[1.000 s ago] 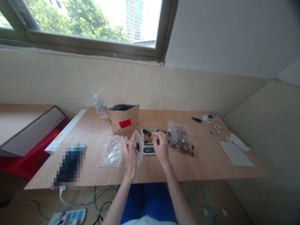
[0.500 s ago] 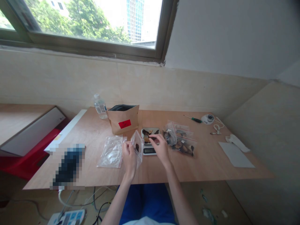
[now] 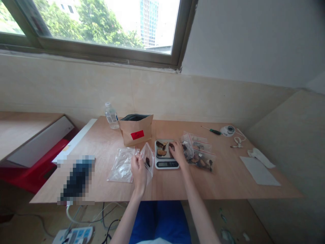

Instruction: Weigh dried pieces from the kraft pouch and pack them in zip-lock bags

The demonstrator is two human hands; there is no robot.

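Head view. Pale plywood tabletop (image 3: 228,178) runs across the frame, a window above it at 12 o'clock.

Left hand (image 3: 138,176) is closed, pinching the edge of a small clear zip bag (image 3: 149,166) held upright and slightly tilted at about 6 o'clock from the kraft paper pouch. A dark dried piece (image 3: 147,162) sits inside the bag.

Right hand (image 3: 178,153) is curled down over the digital kitchen scale (image 3: 166,164), fingertips at the pan's right side among dark and tan dried slices (image 3: 161,148). Whether it is gripping a slice is hidden by the fingers; I cannot tell.

Around them: loose clear plastic bag (image 3: 122,165) just beside the left hand at 9 o'clock; filled zip bags (image 3: 199,154) at 3 o'clock from the scale; kraft paper pouch (image 3: 135,130) with red label at 11 o'clock; water bottle (image 3: 111,116) beyond it; green-handled screwdriver (image 3: 212,131) at 2 o'clock.
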